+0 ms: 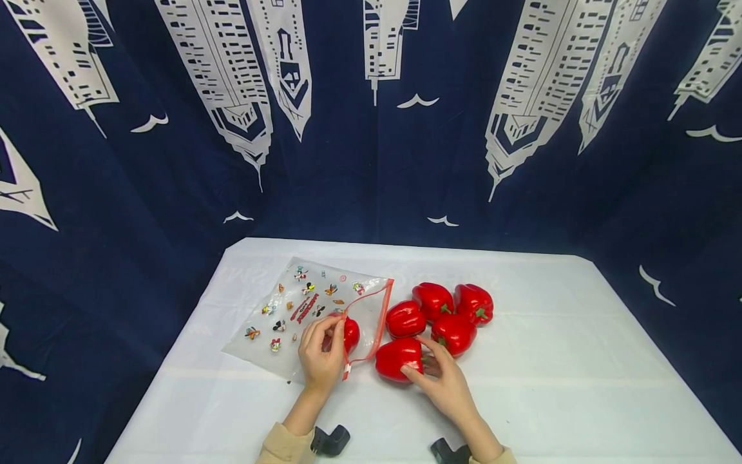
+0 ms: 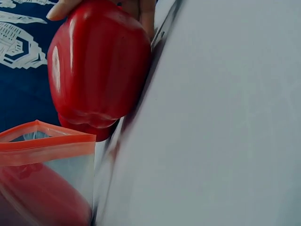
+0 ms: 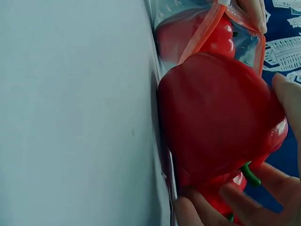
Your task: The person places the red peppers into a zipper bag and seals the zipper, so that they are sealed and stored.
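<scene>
A clear zip bag [image 1: 261,322] with cartoon prints lies on the table, its red-edged mouth facing right and held partly open. My left hand [image 1: 322,357] pinches the near edge of that mouth. Inside the bag is one red bell pepper [image 1: 351,334], partly hidden by the hand. Just right of the opening, my right hand [image 1: 449,386] holds another red bell pepper [image 1: 399,359] between thumb and fingers. Its green stem [image 3: 250,175] points toward the palm in the right wrist view. The left wrist view shows this held pepper [image 2: 99,66] beside the bag's orange rim [image 2: 51,146].
Several more red bell peppers [image 1: 454,334] sit clustered behind the right hand. They stand on a white-covered table [image 1: 551,361]. A dark blue cloth [image 1: 371,174] printed with white buildings hangs behind it. Dark wrist devices [image 1: 332,441] show near both sleeves.
</scene>
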Demonstrator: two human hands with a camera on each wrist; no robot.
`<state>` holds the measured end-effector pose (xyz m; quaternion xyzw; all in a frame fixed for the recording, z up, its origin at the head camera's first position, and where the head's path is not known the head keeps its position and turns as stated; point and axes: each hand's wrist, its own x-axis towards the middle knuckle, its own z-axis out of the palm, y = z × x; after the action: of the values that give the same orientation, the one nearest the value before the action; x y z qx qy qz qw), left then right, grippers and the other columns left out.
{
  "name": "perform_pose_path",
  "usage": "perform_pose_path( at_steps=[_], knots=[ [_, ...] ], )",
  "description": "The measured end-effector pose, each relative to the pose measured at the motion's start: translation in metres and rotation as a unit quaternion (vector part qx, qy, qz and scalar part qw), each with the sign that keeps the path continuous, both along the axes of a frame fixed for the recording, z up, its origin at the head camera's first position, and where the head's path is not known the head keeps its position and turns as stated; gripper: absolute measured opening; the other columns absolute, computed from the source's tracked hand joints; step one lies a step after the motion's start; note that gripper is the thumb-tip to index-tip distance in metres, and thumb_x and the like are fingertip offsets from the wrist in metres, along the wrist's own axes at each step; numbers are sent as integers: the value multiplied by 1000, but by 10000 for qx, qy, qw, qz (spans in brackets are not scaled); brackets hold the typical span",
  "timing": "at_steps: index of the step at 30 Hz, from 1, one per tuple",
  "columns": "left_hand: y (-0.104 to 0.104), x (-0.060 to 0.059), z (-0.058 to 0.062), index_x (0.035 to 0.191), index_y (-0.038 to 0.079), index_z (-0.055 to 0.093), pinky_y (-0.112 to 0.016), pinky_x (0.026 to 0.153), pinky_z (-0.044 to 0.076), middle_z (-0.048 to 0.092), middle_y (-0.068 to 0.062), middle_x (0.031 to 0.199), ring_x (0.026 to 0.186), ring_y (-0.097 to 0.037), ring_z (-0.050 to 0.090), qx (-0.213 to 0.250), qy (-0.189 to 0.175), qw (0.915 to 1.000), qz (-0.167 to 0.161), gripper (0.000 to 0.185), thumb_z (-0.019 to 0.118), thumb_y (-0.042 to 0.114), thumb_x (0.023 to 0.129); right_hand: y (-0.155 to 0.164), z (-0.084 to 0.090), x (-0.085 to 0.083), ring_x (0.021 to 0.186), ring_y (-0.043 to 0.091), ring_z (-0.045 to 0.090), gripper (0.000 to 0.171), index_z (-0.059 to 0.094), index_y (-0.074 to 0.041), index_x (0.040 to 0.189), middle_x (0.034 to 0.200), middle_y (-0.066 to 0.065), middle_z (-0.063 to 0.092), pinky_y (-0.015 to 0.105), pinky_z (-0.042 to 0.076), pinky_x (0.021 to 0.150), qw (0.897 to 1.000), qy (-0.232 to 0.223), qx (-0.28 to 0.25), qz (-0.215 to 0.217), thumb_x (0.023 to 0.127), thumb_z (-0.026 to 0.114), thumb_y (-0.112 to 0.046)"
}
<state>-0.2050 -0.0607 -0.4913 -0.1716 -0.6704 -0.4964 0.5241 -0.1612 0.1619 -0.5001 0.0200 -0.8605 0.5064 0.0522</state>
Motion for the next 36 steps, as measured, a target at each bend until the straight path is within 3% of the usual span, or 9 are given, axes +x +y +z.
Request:
perform_pose_path(
  at_steps=[5,12,22,29,36],
  knots=[
    [0,0,1,91,-2,68,-20,61,42,67,-11,86,67,-18,53,-2,13,10000,8,20,69,-13,74,-3,-1,1,94,22,64,70,48,-23,134,121,9,57,31,54,74,9993,-195,-112,304,73,80,-36],
    [-2,-1,-1,91,-2,68,-19,61,42,67,-10,86,67,-17,53,0,-62,10000,8,18,68,-12,76,-4,5,-2,98,25,59,69,41,-13,134,124,13,51,34,54,75,9950,-368,-796,483,76,78,-23],
    [-1,-1,0,87,-3,68,-19,59,42,67,-12,83,65,-18,52,22,41,10000,72,21,70,-16,70,-30,32,-15,114,32,44,68,39,-10,133,127,14,47,43,49,85,9940,-12,-1090,-75,77,76,-19],
    [4,9,20,82,-9,66,-23,56,41,64,-18,78,61,-23,51,40,160,9998,81,22,68,-22,65,-50,35,-24,116,34,46,69,39,-10,134,133,14,44,45,51,82,9891,391,-1381,-324,76,76,-13],
    [5,17,32,82,-10,65,-22,56,42,64,-19,78,61,-23,51,-32,133,9999,51,22,67,-23,64,-63,36,-29,121,34,43,75,39,-9,136,136,14,44,49,48,87,9898,832,-1065,-446,72,78,-12]
  ],
)
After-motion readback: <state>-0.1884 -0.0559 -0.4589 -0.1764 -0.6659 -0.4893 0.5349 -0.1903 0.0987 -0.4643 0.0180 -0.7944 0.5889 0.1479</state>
